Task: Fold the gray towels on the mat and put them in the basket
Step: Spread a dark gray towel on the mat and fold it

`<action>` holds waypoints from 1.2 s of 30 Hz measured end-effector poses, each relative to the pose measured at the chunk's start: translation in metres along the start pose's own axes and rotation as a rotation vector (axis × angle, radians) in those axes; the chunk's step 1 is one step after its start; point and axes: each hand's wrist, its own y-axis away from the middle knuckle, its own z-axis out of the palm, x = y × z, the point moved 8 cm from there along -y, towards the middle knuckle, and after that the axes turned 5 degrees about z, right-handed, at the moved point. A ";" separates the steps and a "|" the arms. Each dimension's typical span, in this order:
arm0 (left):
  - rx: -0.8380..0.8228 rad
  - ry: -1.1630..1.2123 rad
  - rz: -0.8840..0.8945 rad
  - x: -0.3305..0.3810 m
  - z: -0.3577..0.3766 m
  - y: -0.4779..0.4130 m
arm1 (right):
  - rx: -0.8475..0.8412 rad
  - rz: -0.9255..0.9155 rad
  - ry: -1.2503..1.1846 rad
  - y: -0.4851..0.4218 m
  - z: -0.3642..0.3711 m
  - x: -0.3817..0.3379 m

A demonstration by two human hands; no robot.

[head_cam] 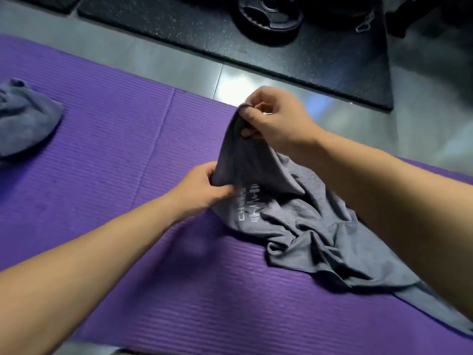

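A crumpled gray towel [302, 226] with white lettering lies on the purple mat [115, 155], right of centre. My right hand [276, 119] pinches one edge of it and lifts that part above the mat. My left hand [202, 188] grips the same edge lower down, close to the lettering. The rest of the towel trails in folds toward the mat's right end. A second gray towel [23, 119] sits bunched at the mat's far left. No basket is in view.
Beyond the mat runs a glossy gray tile floor [179, 62]. Farther back lies a black speckled rubber mat [320, 55] with a black weight plate [268, 16] on it.
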 end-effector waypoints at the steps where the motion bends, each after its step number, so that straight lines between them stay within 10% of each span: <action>1: -0.057 -0.036 -0.027 -0.014 0.003 0.006 | 0.040 -0.005 -0.013 -0.007 -0.004 0.000; 12: 0.481 0.249 -0.152 -0.067 -0.094 0.077 | 0.176 0.096 0.004 -0.095 0.048 0.025; 20: 0.104 0.113 -0.377 -0.108 -0.068 0.118 | 0.112 0.106 0.308 -0.120 0.116 0.027; 26: 0.431 0.248 -0.382 -0.113 -0.108 0.154 | 0.125 0.129 0.338 -0.135 0.132 0.034; 36: 0.391 -0.592 -0.404 -0.117 -0.154 0.174 | 0.146 0.093 0.376 -0.138 0.160 0.034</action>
